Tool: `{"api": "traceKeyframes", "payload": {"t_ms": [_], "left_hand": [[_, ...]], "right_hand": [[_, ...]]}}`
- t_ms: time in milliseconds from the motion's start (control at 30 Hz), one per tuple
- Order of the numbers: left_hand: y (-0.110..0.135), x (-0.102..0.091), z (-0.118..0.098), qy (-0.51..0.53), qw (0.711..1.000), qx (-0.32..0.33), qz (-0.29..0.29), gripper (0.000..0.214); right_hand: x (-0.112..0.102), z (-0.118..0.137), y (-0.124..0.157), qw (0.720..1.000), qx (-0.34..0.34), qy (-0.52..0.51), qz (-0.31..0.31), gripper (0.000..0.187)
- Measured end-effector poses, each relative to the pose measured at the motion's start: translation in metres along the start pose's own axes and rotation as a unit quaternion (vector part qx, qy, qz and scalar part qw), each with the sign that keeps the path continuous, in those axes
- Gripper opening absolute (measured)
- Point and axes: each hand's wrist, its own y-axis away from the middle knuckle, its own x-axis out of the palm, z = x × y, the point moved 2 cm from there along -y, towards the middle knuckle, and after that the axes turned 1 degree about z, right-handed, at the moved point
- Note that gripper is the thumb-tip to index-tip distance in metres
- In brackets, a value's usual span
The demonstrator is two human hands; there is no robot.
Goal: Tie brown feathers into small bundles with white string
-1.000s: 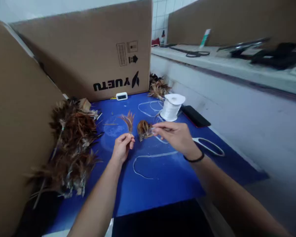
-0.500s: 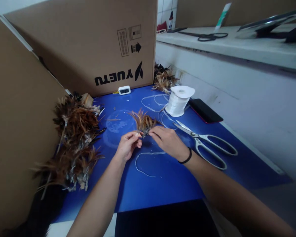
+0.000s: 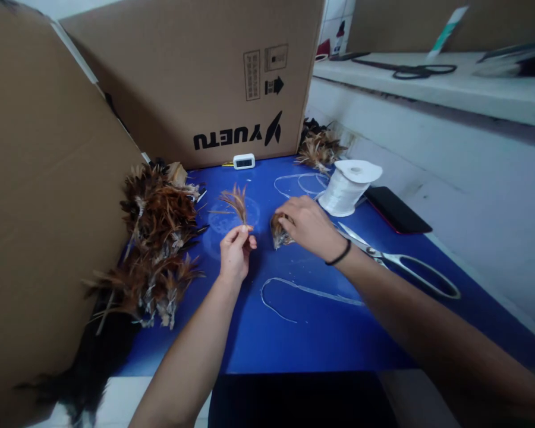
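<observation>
My left hand pinches a small tuft of brown feathers between thumb and fingertips, with the tips fanning upward. To its right, my right hand curls over a second feather bunch, whose pale quill ends point down near the table. The fingers partly hide this bunch. A length of white ribbon lies curved on the blue table below the hands. Beyond my right wrist are silver scissors, their blades spread apart and one handle hidden by the arm.
A big feather pile lies along the left side, and another at the back. A white ribbon spool stands beside a dark phone. Cardboard walls the back and left; a small white digital display sits before it.
My hands have moved apart. The left keeps a small tuft while the right has moved right with the other feather bunch. The camera view has shifted left.
</observation>
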Motion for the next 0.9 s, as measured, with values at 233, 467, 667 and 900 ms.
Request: {"api": "traceKeyframes", "payload": {"t_ms": [233, 467, 667, 900], "left_hand": [[-0.017, -0.023, -0.009, 0.057, 0.989, 0.051, -0.129, 0.018], [-0.024, -0.027, -0.003, 0.058, 0.985, 0.057, -0.149, 0.018], [-0.023, -0.025, -0.004, 0.057, 0.988, 0.04, -0.136, 0.015], [-0.02, -0.019, -0.004, 0.051, 0.994, 0.011, -0.1, 0.014]], "right_hand": [[0.076, 0.027, -0.1, 0.985, 0.015, -0.099, 0.142, 0.016], [0.121, 0.036, -0.123, 0.976, 0.047, -0.155, 0.144, 0.009], [0.113, 0.028, -0.11, 0.938, 0.106, -0.312, 0.109, 0.008], [0.079, 0.014, -0.072, 0.826, 0.176, -0.533, 0.051, 0.005]]}}
